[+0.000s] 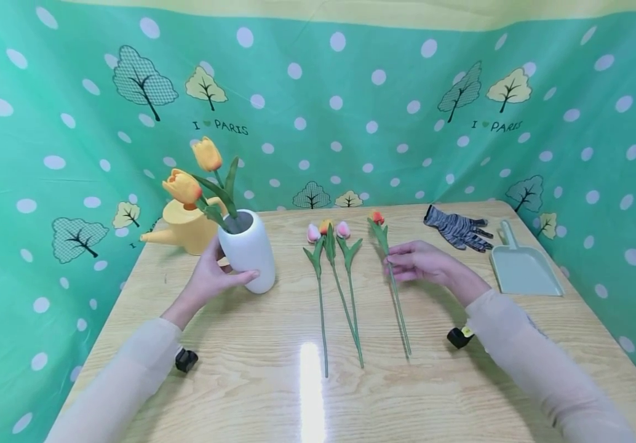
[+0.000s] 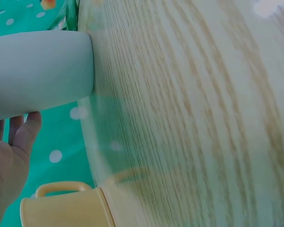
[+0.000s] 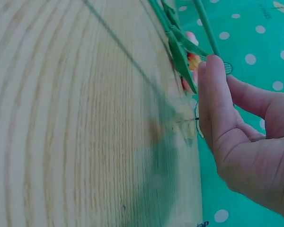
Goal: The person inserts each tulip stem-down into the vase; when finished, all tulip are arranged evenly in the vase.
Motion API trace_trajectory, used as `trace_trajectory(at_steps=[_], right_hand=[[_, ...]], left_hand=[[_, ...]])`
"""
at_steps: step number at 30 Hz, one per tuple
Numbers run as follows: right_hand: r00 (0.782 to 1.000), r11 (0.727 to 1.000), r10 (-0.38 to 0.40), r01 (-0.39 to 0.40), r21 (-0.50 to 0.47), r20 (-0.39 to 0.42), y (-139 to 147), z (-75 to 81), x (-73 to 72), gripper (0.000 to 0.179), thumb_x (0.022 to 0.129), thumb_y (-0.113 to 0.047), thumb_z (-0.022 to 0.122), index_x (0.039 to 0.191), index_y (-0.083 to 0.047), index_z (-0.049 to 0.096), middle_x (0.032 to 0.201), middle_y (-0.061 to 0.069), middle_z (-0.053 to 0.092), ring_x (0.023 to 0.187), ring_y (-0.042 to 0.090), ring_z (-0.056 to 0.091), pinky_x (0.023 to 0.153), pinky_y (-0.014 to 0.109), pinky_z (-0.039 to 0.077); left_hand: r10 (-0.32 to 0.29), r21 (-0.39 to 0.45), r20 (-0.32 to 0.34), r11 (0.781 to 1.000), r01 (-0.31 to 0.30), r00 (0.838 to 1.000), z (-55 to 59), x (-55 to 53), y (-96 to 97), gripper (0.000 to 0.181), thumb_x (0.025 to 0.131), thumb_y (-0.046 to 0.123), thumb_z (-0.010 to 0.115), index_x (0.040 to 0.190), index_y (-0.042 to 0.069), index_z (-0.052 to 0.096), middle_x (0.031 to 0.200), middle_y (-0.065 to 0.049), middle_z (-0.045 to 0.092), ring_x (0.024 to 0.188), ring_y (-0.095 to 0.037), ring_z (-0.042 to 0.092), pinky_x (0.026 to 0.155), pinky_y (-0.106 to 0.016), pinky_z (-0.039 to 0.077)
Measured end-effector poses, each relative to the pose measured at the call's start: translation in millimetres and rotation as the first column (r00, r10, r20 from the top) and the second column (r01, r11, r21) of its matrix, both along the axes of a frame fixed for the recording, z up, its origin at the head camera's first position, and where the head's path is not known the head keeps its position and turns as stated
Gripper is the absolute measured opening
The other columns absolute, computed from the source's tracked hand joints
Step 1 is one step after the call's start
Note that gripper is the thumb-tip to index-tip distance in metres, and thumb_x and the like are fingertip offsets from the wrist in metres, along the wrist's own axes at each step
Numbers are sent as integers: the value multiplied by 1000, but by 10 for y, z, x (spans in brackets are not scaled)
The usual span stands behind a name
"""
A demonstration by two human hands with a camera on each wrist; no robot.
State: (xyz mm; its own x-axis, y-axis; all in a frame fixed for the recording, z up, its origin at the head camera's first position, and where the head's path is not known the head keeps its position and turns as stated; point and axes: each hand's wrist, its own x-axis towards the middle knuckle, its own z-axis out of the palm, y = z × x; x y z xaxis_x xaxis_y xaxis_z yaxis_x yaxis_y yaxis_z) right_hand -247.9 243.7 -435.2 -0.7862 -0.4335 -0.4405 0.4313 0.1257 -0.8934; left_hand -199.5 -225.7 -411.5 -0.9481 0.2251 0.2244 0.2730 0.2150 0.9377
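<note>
My left hand [image 1: 215, 274] grips a white vase [image 1: 248, 255] around its lower side, thumb across the front. Two yellow-orange tulips [image 1: 183, 186] with green leaves stick out of its mouth. In the left wrist view, the fingers lie along the side of the vase [image 2: 42, 71]. At the right, my right hand [image 1: 420, 264] pinches the green stem of a red-orange tulip [image 1: 377, 218] just below its leaves. The right wrist view shows this stem [image 3: 206, 26] at the fingertips. Between the hands, several artificial tulips [image 1: 342, 230], pink and orange, lie side by side on the table.
A yellow watering can [image 1: 190, 227] stands behind the vase at the left. A grey patterned glove [image 1: 456, 229] and a pale green dustpan [image 1: 525, 271] lie on the wooden table [image 1: 229, 381] at the right. A green dotted curtain [image 1: 340, 154] surrounds the back and sides.
</note>
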Motion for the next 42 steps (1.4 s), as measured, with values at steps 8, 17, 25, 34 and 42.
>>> trace_trajectory(at_steps=[8, 17, 25, 34, 42], right_hand=[[996, 984, -35, 48, -174, 77, 60, 61, 45, 54, 106, -1, 46, 150, 16, 20, 114, 18, 67, 95, 24, 71, 95, 37, 56], [990, 960, -79, 108, -257, 120, 39, 105, 105, 44, 106, 0, 46, 144, 16, 31, 105, 21, 68, 95, 23, 71, 103, 40, 47], [984, 933, -77, 129, -335, 163, 22, 99, 151, 26, 107, -3, 47, 130, 8, 47, 114, 19, 67, 106, 28, 70, 103, 42, 48], [986, 898, -42, 108, -426, 162, -103, 158, 241, 24, 109, -4, 40, 127, 11, 41, 121, 20, 66, 111, 33, 68, 108, 46, 39], [982, 879, -110, 167, -446, 151, -208, 222, 310, 26, 109, -2, 39, 131, 11, 34, 127, 17, 62, 112, 32, 67, 104, 41, 47]], left_hand=[[-11, 2, -4, 1000, 11, 1000, -20, -14, 13, 92, 74, -1, 90, 150, 15, 40, 137, -8, 51, 118, -27, 54, 92, -45, 56], [-10, -1, 4, 1000, 10, 1000, -3, -14, -5, 93, 74, 0, 90, 150, 17, 39, 138, -8, 50, 119, -28, 53, 90, -35, 57], [-11, -4, -6, 1000, 11, 1000, 12, 0, 4, 92, 74, -1, 90, 150, 16, 40, 137, -8, 51, 119, -28, 53, 90, -35, 58], [-9, -5, -9, 1000, 9, 1000, 23, 14, 13, 92, 74, -1, 89, 150, 17, 41, 137, -8, 51, 118, -27, 54, 92, -48, 56], [-8, 2, 3, 1000, 8, 1000, 23, 11, 11, 91, 74, 0, 90, 149, 16, 41, 136, -8, 52, 119, -27, 54, 91, -41, 57]])
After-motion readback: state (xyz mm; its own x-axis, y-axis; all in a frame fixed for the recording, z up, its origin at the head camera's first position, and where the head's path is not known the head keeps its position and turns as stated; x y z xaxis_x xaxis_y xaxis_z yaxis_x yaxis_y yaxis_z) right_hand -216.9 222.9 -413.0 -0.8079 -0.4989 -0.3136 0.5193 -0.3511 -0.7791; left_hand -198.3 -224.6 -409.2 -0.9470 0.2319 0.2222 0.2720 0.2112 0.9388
